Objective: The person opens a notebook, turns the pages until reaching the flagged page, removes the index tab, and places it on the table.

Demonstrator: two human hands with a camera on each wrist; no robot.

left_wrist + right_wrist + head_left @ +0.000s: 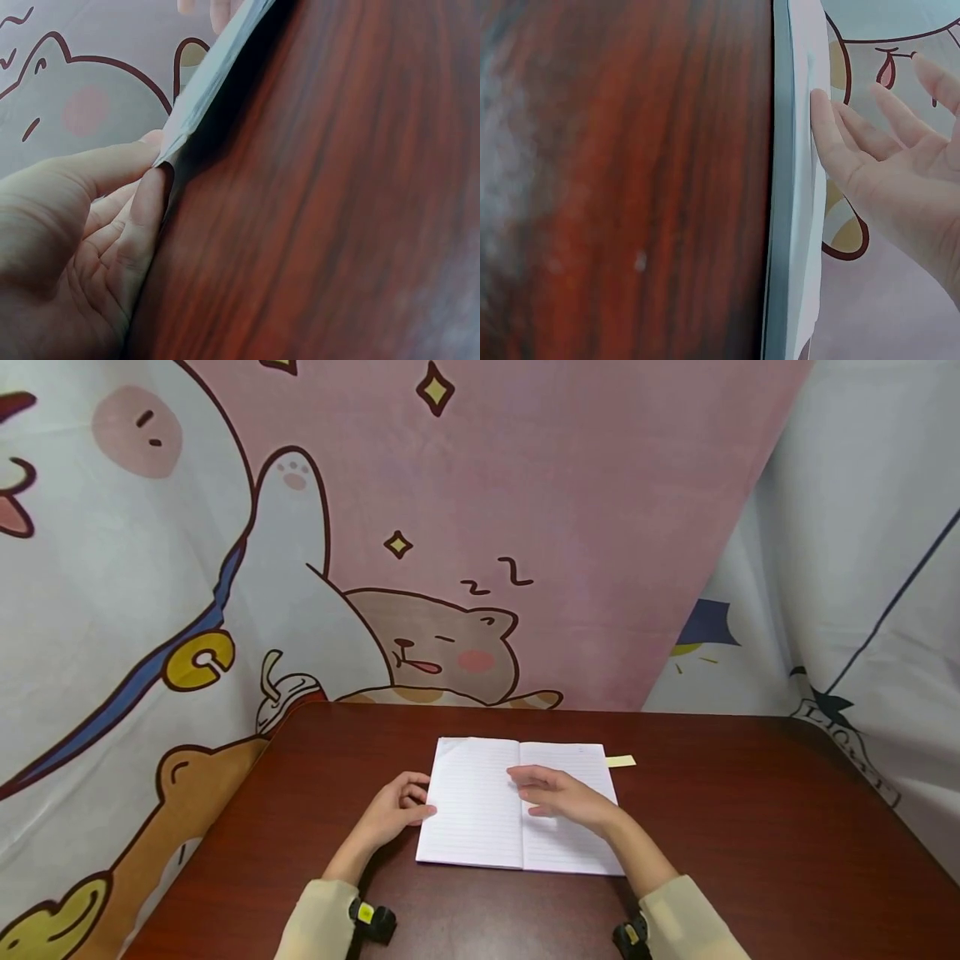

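Note:
An open notebook [480,827] with blank lined pages lies on the dark red wooden table. My left hand [399,806] is at its left edge; in the left wrist view the thumb [124,166] lies on top and the fingers are under the edge, pinching the notebook's side. Over the right page is my right hand [562,795], its fingers spread and loosely bent. In the right wrist view a thumb or finger [822,120] touches or nearly touches the page, and the other fingers stand raised. A pale yellow sticky tab [621,761] juts from the notebook's right edge.
The wooden table [750,827] extends around the notebook on all sides. Behind it hangs a pink and white cloth [600,527] printed with cartoon animals. A black wrist camera [373,922] sits at the left cuff and another camera [632,938] at the right cuff.

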